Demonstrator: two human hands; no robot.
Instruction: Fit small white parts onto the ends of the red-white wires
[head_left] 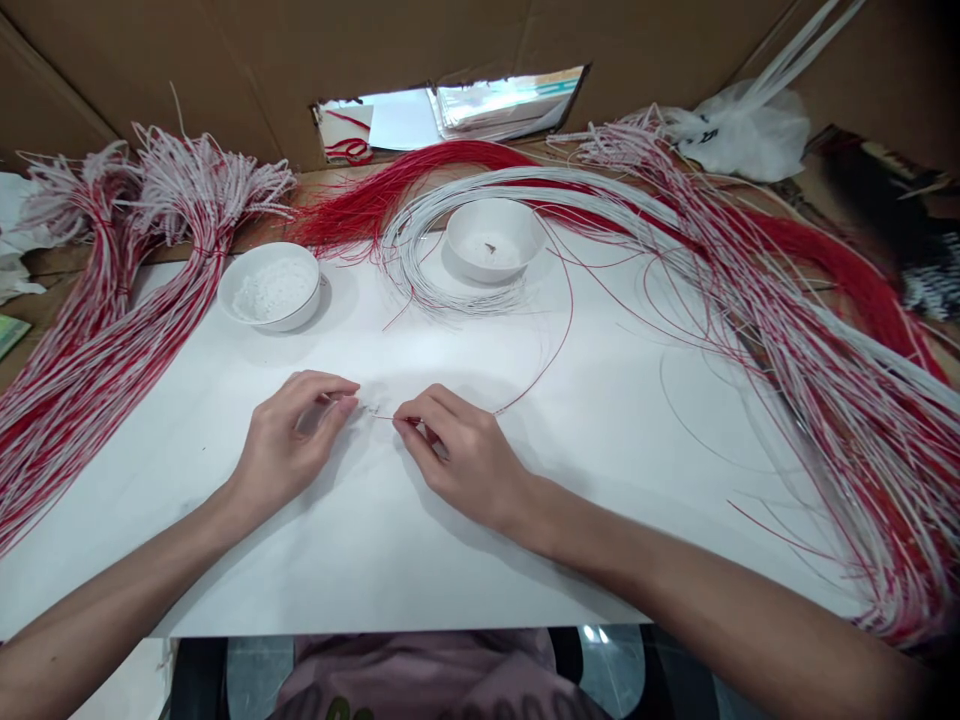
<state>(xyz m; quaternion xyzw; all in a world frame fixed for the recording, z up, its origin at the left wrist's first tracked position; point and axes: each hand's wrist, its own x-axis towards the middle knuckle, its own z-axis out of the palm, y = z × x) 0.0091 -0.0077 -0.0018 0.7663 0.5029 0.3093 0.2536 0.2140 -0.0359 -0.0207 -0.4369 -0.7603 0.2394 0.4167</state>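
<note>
My right hand (469,455) is closed in a pinch on a thin red wire (545,365). A short end of the wire sticks out to the left of its fingertips, and the rest curves away behind the hand toward the back of the table. Facing it, my left hand (289,430) has its thumb and forefinger drawn close together. At their tips is a small whitish piece (367,405), too small and blurred to name, close to the wire's end. Both hands are low over the white tabletop (360,560).
A white bowl (296,318) of small white pieces stands at back left; another white bowl (480,268) sits inside a coil of white wire (405,235). Red-and-white wire bundles (169,300) lie left and others (795,310) right. Red strands (360,205) line the back before a cardboard wall (225,60).
</note>
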